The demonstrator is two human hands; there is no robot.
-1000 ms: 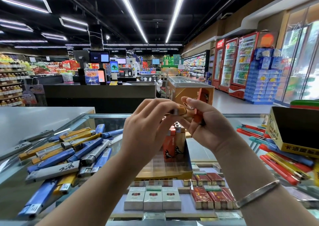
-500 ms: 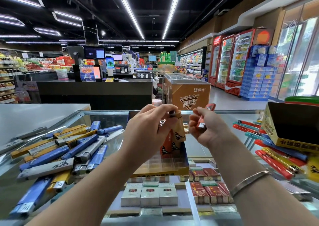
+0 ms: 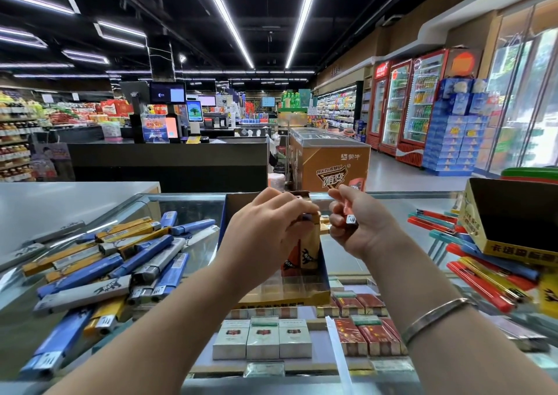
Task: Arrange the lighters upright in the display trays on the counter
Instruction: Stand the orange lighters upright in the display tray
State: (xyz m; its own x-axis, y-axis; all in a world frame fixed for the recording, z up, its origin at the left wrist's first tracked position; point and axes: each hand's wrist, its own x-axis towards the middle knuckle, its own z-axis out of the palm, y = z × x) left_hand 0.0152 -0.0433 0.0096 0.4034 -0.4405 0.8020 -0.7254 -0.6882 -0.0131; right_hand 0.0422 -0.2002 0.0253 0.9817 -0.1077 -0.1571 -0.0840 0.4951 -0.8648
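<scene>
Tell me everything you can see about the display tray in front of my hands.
The display tray is a cardboard-looking box with dark blue walls and a yellow front lip printed with dark characters. It sits on the glass counter, between the forearms. Its near rows look empty; a few orange and yellow lighters stand upright toward the back. The left hand grips the top of one; the right hand holds a red lighter above it.

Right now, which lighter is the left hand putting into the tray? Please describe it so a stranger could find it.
Start at the glass counter and find the blue-walled cardboard display tray at its middle. The left hand pinches the top of a tall yellow-orange lighter standing upright there. Unlike the red-orange lighter beside it, it is paler and held by fingers.
</scene>
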